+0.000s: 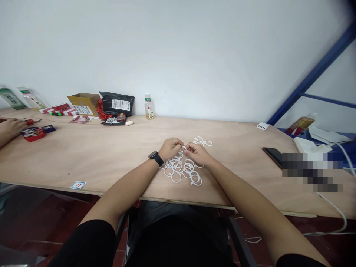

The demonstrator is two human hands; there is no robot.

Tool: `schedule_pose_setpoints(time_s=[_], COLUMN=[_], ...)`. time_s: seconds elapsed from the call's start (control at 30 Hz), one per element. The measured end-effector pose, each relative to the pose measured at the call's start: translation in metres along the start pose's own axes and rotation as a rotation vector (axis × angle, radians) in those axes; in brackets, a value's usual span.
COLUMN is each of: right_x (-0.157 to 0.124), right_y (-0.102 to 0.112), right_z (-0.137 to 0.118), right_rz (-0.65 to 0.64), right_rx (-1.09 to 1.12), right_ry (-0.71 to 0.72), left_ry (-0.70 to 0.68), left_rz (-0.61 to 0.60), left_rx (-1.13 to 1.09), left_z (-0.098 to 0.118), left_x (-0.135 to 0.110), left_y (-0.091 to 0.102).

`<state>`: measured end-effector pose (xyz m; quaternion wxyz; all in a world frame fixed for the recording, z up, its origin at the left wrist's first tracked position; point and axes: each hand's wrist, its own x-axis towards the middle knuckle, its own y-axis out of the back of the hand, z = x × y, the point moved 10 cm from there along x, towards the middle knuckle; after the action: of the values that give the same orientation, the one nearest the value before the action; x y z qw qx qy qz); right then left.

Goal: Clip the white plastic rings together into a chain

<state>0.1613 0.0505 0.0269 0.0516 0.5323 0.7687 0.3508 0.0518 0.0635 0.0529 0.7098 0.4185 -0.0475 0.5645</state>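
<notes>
My left hand [171, 148], with a black watch [156, 158] on its wrist, is closed in a pinch above the middle of the table. My right hand [196, 152] meets it from the other side, thumb and fingers pressed together. Between the fingertips of both hands a small white plastic ring [183, 147] shows, mostly hidden by the fingers. Under and in front of the hands lies a loose pile of white rings [175, 177], each with a small knob on it. A smaller group of white rings [208, 143] lies behind my right hand.
A bottle [149, 107], a black parcel bag [118, 104] and a cardboard box [83, 105] stand along the wall. To the left, another person's hand [12, 128] is near a red tray [35, 135]. A phone [272, 155] and a white cable [333, 207] are at the right.
</notes>
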Motion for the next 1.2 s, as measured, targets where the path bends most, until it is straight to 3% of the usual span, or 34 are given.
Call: schedule_pose_setpoints(time_s=[0.13,0.3,0.4,0.5,0.67,0.73,0.87,1.1,1.2], right_x=[0.001,0.001,0.001,0.001,-0.007,-0.01,-0.004,0.001,0.0], right_y=[0.0,0.039,0.055,0.044,-0.012,-0.021,-0.008,0.034,0.04], right_z=[-0.001,0.013,0.024,0.029,0.03,0.028,0.02,0.018,0.016], right_rz=[0.013,0.206,0.22,0.098,-0.319,-0.375,-0.231,0.213,0.287], right_rx=[-0.055,-0.424,-0.563,-0.427,-0.129,-0.142,-0.277,-0.33,-0.339], right_ry=[0.012,-0.068,-0.154,-0.135,-0.135,-0.146,-0.113,-0.143,-0.121], left_ry=[0.018,0.068,0.044,0.004,-0.064,-0.073,-0.102,-0.033,-0.016], left_rz=[0.021,0.048,0.025,-0.004,-0.033,-0.044,-0.06,-0.118,-0.173], left_rx=[-0.016,0.015,0.093,0.123,0.15,0.153,0.138,0.09,0.045], left_z=[-0.004,-0.013,-0.014,-0.012,-0.005,-0.003,0.001,0.008,0.013], left_x=[0.0,-0.002,-0.001,-0.001,-0.002,-0.003,-0.003,-0.005,-0.007], left_y=[0.002,0.004,0.002,-0.001,-0.006,-0.008,-0.01,-0.011,-0.015])
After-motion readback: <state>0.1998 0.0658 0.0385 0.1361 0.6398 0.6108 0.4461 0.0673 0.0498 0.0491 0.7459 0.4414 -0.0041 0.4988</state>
